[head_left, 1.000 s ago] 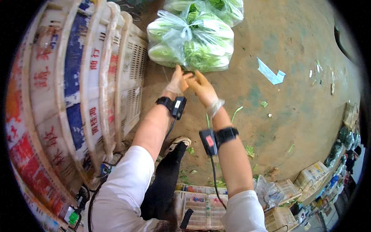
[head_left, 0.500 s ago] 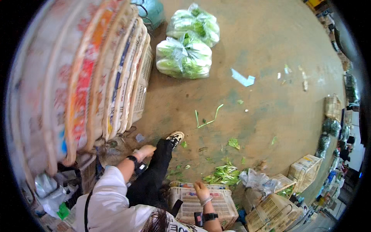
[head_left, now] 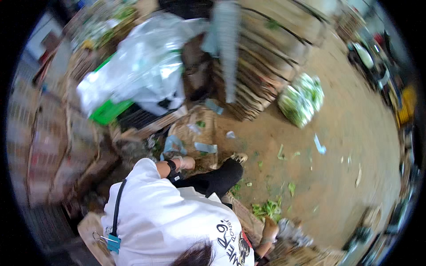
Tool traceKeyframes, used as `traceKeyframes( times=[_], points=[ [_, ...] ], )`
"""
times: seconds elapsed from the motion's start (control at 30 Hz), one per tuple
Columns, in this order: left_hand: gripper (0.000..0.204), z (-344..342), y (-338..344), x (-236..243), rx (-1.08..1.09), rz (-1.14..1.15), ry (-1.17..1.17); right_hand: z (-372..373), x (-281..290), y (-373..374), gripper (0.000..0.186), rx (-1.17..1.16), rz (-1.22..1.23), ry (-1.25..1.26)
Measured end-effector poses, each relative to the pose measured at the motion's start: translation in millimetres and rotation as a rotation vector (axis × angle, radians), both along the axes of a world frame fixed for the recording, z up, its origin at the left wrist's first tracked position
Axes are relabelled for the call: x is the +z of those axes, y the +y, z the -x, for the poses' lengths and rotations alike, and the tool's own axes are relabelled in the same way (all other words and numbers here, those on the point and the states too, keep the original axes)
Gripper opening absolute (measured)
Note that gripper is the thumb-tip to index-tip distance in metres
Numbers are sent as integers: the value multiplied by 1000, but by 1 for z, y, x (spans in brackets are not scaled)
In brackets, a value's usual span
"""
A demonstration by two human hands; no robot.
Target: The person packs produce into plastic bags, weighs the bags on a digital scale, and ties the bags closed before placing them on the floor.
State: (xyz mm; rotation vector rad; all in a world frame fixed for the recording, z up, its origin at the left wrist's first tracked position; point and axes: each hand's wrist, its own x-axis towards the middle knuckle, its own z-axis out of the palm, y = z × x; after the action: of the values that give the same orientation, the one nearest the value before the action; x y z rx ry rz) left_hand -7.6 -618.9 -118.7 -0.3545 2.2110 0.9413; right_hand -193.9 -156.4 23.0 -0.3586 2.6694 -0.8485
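Note:
My left hand hangs above the littered floor beside my dark trouser leg, a black band on its wrist. Light blue strips lie just beyond it; it touches none that I can make out. Over on the right, my right hand is held low beside a heap of leafy greens and a crumpled clear plastic bag. Whether it touches the greens or only hangs in front of them is unclear. Motion blur smears the fingers of both hands, and I can make out nothing in either.
Stacked crates rise ahead, with bagged pale green vegetables on the floor to their right. Clear plastic sheeting covers a green crate at the left. More crates line the far left. Scraps of leaf dot the floor.
The view has swung left, bringing the plastic-covered green crate into sight. The crate stack and bagged vegetables have shifted right in the picture. My right hand now appears nearer the greens.

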Motion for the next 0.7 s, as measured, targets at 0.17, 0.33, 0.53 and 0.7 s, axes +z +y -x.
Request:
traceKeyframes(
  times=[0.17, 0.33, 0.53, 0.7],
  points=[
    [29, -101, -13, -10, -249, 348, 130, -68, 45, -24, 25, 53, -52, -299],
    [30, -97, -55, 76, 403, 44, 391, -97, -28, 1, 34, 352, -54, -32],
    [24, -148, -168, 216, 1009, 193, 603, -99, -19, -116, 32, 443, -256, 41],
    [25, -287, -291, 273, 1588, 752, 842, -93, 36, -349, 24, 630, 73, -56]
  ],
)
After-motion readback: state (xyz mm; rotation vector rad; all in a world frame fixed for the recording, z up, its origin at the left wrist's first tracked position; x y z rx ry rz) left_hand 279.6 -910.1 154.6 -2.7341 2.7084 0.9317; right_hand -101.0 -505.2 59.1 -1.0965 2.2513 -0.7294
